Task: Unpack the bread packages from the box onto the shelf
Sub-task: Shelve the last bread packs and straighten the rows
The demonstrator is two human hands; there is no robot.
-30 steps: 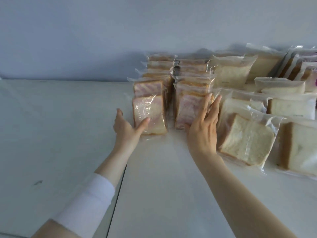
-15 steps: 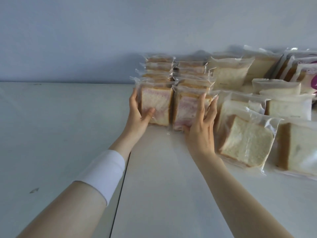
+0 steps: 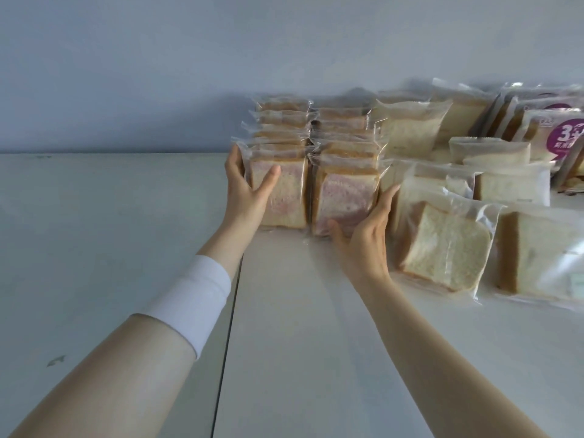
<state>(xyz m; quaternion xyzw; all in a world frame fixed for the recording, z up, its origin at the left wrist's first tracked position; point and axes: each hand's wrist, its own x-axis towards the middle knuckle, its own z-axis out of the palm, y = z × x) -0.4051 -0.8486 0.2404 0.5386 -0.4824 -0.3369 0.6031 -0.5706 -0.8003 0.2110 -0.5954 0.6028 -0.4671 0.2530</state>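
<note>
Two rows of clear-wrapped pink-swirl bread packages stand upright on the white shelf [image 3: 300, 311], running back to the wall. My left hand [image 3: 245, 188] grips the left edge of the front package of the left row [image 3: 289, 197], thumb across its face. My right hand [image 3: 366, 238] cups the lower right corner of the front package of the right row [image 3: 344, 197], thumb under its bottom edge. The box is out of view.
Plain white bread packages [image 3: 442, 248] lie tilted to the right of my right hand, with more stacked behind. A package with a purple label [image 3: 562, 140] stands at the far right. A seam [image 3: 229, 327] splits the shelf; its left half is bare.
My left hand stood the fallen front package upright and pushed it back against its row. My right hand slid from the top of the right package down to its lower right corner.
</note>
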